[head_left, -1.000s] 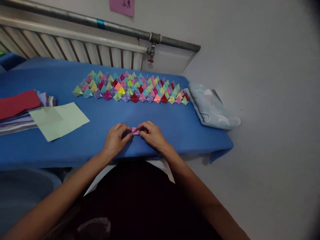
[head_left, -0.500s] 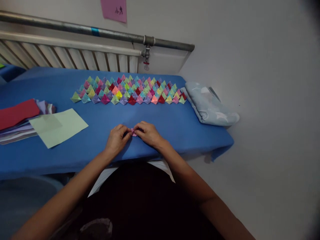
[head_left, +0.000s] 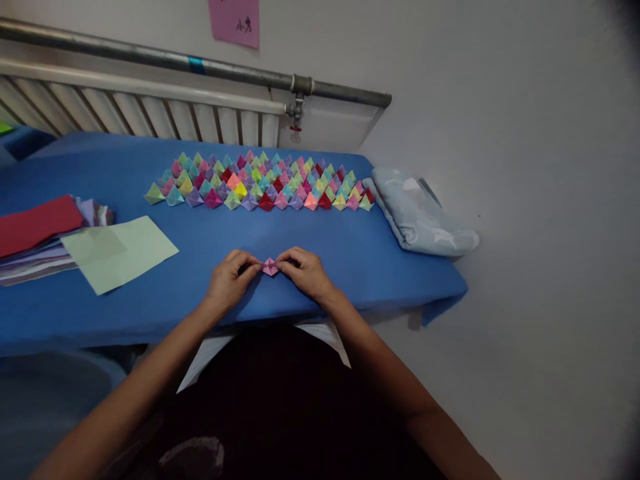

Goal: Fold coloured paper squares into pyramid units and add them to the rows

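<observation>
Your left hand [head_left: 231, 278] pinches the pink paper piece [head_left: 270, 267] from 9 o'clock, your right hand [head_left: 303, 271] from 3 o'clock. The piece lies between both, equally near, its long axis left-right, on the blue table [head_left: 350, 250].

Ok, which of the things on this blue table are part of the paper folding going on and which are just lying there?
In use:
small pink folded paper piece, pinched between left hand and right hand
rows of small colourful folded paper pieces
pale green paper sheet
stack of coloured paper sheets, red on top

Lying about:
folded light blue patterned cloth
pink note on the wall
</observation>
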`<state>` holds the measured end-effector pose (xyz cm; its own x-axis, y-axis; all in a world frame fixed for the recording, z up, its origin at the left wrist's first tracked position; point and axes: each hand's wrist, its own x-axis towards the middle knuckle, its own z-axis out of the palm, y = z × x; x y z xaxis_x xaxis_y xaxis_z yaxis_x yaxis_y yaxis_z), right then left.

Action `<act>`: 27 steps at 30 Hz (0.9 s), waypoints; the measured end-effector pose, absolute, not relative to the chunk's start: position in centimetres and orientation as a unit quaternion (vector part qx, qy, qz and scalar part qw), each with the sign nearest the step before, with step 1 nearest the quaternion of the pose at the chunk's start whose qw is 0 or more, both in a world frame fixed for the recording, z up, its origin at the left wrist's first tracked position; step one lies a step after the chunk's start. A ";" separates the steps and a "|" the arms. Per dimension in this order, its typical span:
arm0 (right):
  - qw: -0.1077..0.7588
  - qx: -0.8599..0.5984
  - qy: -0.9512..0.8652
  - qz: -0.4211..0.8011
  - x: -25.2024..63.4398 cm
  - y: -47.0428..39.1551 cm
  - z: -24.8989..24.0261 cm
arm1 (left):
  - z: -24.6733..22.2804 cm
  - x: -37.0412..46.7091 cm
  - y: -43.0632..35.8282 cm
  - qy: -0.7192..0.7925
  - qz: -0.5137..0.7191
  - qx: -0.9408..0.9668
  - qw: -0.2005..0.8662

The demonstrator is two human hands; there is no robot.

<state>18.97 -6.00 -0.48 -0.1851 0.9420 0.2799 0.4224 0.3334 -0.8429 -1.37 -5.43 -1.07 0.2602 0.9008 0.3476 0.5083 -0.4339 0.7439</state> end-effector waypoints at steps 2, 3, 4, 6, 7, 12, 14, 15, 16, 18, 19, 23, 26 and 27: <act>0.435 -0.492 -0.677 0.331 18.9 -6.3 -0.7 | -0.9 -1.4 -5.6 0.472 0.400 0.739 0.267; 0.443 -0.495 -0.669 0.333 18.9 -6.5 -0.7 | -0.8 -1.3 -5.7 0.474 0.400 0.736 0.271; 0.449 -0.496 -0.666 0.331 18.8 -6.6 -0.8 | -0.6 -1.2 -5.8 0.475 0.398 0.736 0.272; 0.454 -0.494 -0.674 0.310 18.7 -6.9 -0.8 | -0.3 -0.9 -6.1 0.478 0.387 0.741 0.270; 0.453 -0.491 -0.683 0.295 18.6 -7.0 -0.8 | -0.1 -0.6 -6.2 0.482 0.378 0.744 0.268; 0.449 -0.471 -0.721 0.238 18.5 -7.6 -0.4 | 1.0 0.6 -6.7 0.529 0.329 0.720 0.306; 0.447 -0.458 -0.735 0.225 18.6 -7.8 -0.3 | 1.4 0.9 -6.6 0.549 0.326 0.695 0.332; 0.445 -0.448 -0.744 0.218 18.6 -7.8 -0.3 | 1.6 0.9 -6.5 0.557 0.328 0.682 0.342; 0.446 -0.438 -0.751 0.211 18.6 -7.9 -0.3 | 1.7 1.0 -6.5 0.565 0.331 0.669 0.352; 0.457 -0.419 -0.760 0.196 18.6 -8.0 -0.3 | 2.0 1.0 -6.4 0.570 0.336 0.652 0.371; 0.464 -0.412 -0.760 0.192 18.6 -8.0 -0.3 | 2.1 1.0 -6.5 0.568 0.337 0.649 0.377; 0.472 -0.408 -0.756 0.197 18.6 -8.1 -0.3 | 2.5 1.0 -6.7 0.571 0.338 0.656 0.360; 0.455 -0.420 -0.757 0.208 18.6 -8.2 -0.2 | 2.9 1.1 -6.9 0.577 0.337 0.643 0.376; 0.451 -0.424 -0.757 0.210 18.6 -8.2 -0.2 | 3.0 1.1 -6.9 0.577 0.337 0.636 0.385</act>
